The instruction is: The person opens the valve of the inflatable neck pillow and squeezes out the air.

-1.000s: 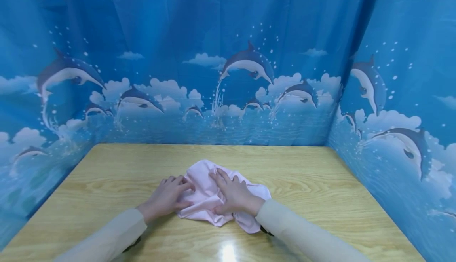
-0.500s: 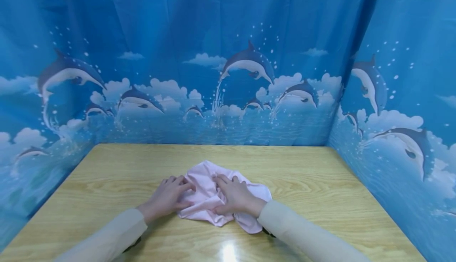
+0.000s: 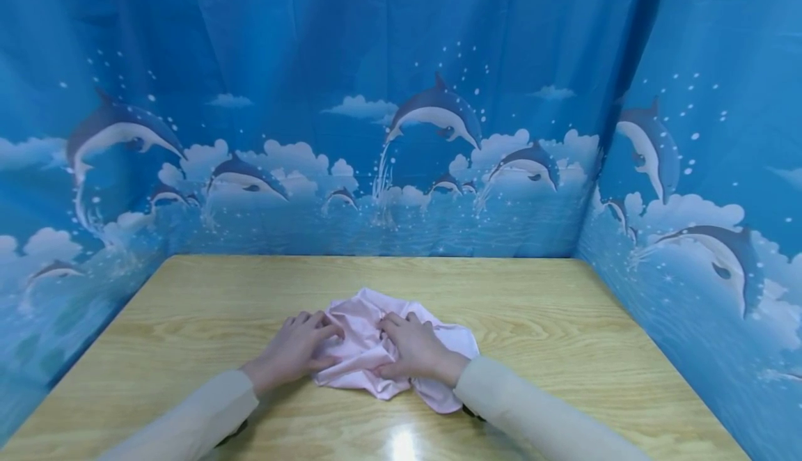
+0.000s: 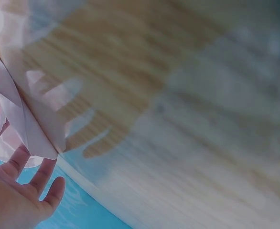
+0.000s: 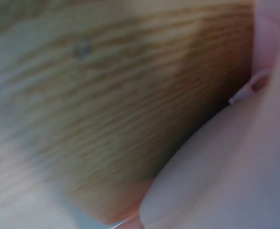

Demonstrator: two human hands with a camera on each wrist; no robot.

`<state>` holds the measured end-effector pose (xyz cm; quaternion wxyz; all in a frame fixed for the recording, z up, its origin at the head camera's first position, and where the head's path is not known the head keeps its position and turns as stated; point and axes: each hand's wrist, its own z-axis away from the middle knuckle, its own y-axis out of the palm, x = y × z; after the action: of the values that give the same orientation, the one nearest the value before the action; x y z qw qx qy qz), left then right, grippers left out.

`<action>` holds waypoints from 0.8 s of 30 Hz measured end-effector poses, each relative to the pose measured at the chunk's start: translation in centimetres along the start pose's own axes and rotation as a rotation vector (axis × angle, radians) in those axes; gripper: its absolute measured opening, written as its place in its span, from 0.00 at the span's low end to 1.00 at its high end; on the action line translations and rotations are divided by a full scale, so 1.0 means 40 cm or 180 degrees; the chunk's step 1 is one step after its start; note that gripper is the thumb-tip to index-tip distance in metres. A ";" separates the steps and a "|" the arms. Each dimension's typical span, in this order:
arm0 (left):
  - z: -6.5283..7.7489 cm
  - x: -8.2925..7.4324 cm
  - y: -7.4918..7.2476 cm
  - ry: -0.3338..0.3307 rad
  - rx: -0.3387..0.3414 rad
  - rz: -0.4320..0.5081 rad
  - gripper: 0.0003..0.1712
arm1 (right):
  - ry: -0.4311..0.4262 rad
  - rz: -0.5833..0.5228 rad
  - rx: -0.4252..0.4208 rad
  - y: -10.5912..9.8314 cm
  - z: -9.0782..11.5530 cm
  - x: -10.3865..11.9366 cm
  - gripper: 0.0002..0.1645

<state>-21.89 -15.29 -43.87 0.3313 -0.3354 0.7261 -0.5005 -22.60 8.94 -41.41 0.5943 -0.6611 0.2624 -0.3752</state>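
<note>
A crumpled pale pink cloth [image 3: 363, 313] lies on the wooden table, its kind hidden by the folds. My left hand [image 3: 292, 349] touches its left edge with loosely bent fingers. In the left wrist view, the last fingers of that hand [image 4: 23, 191] are spread beside a fold of the cloth [image 4: 27, 124]. Over the middle of the cloth, my right hand [image 3: 416, 349] has its fingers curled into the fabric and grips a bunch of it. The right wrist view is mostly blurred palm, with a pink hem [image 5: 266, 47] at its upper right.
The wood-grain table [image 3: 539, 322] extends around the cloth on all sides. Blue curtains [image 3: 301, 43] printed with dolphins hang along its back and sides. A bright light reflection shows on the tabletop near the front.
My right hand's fingers have drawn in from a spread pose, pulling the fabric into a bunch. The cloth's far edge has come slightly nearer. My left hand has hardly moved.
</note>
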 end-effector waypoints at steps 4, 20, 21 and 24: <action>0.000 -0.002 -0.002 0.0013 -0.0001 0.0016 0.20 | 0.0047 -0.0108 0.0045 0.000 -0.001 -0.001 0.50; -0.002 0.005 0.002 -0.0001 0.0071 0.0051 0.21 | 0.0067 -0.0233 0.0261 -0.015 -0.018 -0.012 0.68; -0.003 0.005 0.002 0.0003 0.0068 0.0060 0.21 | 0.0058 -0.0206 0.0303 -0.016 -0.020 -0.013 0.68; -0.003 0.003 0.000 0.0001 0.0062 0.0086 0.21 | 0.0060 -0.0126 0.0424 -0.018 -0.027 -0.017 0.67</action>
<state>-22.04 -15.36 -43.85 0.3412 -0.3223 0.7257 -0.5031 -23.93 8.94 -40.80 0.6270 -0.6217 0.2293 -0.4097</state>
